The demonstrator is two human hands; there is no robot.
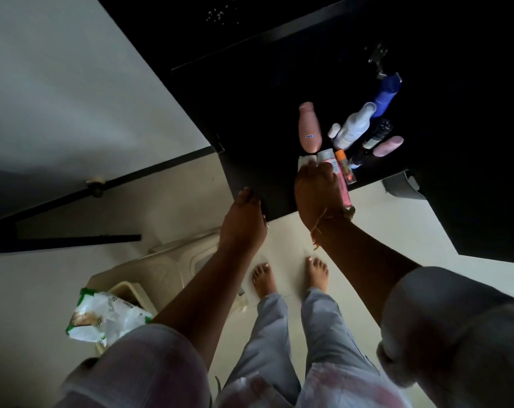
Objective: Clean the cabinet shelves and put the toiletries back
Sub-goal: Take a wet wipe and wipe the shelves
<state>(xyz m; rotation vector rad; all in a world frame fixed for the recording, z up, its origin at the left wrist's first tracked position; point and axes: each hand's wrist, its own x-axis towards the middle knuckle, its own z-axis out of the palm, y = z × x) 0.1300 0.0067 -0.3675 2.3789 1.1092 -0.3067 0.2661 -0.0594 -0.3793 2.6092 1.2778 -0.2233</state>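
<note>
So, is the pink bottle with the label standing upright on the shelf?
Upright, it seems: the pink bottle stands by itself on the dark shelf, apart from the white bottle, touching nothing.
</note>
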